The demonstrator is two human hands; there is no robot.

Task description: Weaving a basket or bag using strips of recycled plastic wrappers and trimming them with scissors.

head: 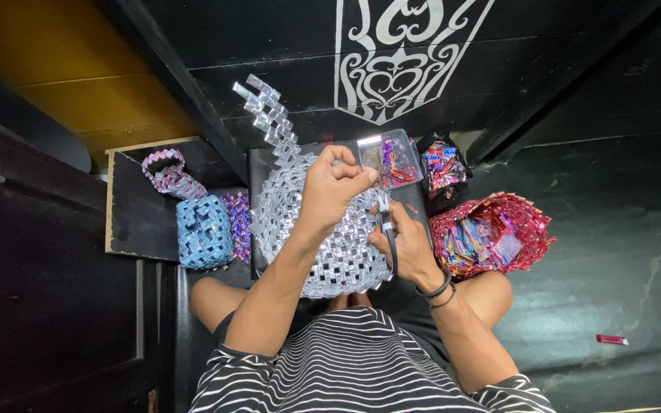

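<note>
A round silver woven basket (pixel 323 252) made of folded foil strips rests on my lap, with a loose woven silver strap (pixel 269 115) rising from its far rim. My left hand (pixel 333 183) pinches the basket's far rim with closed fingers. My right hand (pixel 399 237) sits at the basket's right edge, gripping a dark-handled tool (pixel 388 233) that looks like scissors, its tip near my left fingers. Two dark bands circle my right wrist.
A small blue woven bag (pixel 203 231) with a pink-silver handle stands at the left beside a purple woven piece (pixel 237 222). A red woven basket (pixel 491 233) full of wrappers sits right. A clear box (pixel 392 157) and a wrapper bag (pixel 441 164) lie beyond. A red lighter (pixel 611 339) lies on the floor.
</note>
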